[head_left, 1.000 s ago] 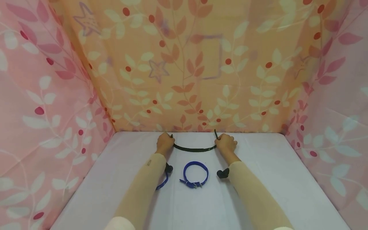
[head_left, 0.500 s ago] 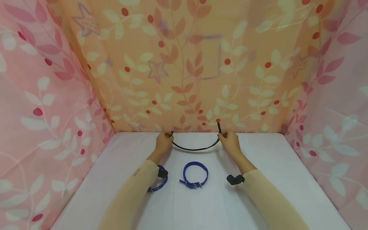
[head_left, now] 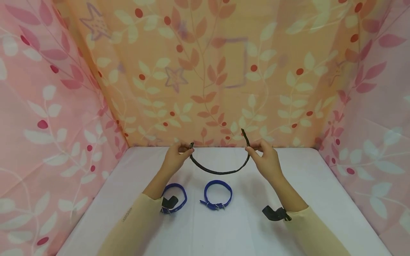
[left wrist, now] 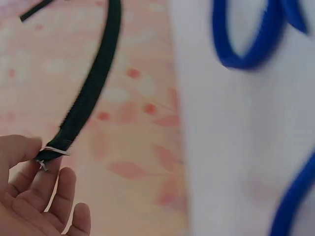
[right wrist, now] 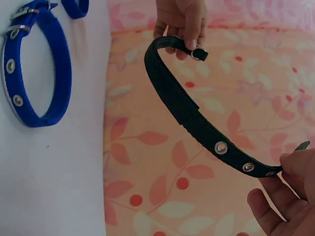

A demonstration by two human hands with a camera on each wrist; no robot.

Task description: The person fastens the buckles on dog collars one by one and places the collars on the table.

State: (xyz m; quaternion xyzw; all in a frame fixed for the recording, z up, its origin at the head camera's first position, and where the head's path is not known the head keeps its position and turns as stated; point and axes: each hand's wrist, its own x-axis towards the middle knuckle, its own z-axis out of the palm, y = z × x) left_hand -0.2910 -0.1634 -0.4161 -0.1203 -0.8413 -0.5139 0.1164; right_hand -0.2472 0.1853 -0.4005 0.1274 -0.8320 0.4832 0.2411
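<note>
A dark green collar with metal eyelets hangs in a U between my two hands, unbuckled and above the table. My left hand pinches its buckle end; in the left wrist view the thumb and fingers meet at the metal ring there. Near the eyelets, my right hand pinches the other end, and the strap's free tip sticks up past the fingers. Two blue collars lie on the table, each buckled into a loop: a middle blue collar and a left blue collar, partly hidden by the left wrist and its camera.
A white-covered table spreads under the hands. Behind it hangs an orange floral curtain. Pink floral curtains close in both sides. A black wrist camera sits at the right cuff.
Both hands have come nearer and drawn apart, lifting the green collar, which now sags in a deeper U. More of the left blue collar shows. The middle blue collar has not moved.
</note>
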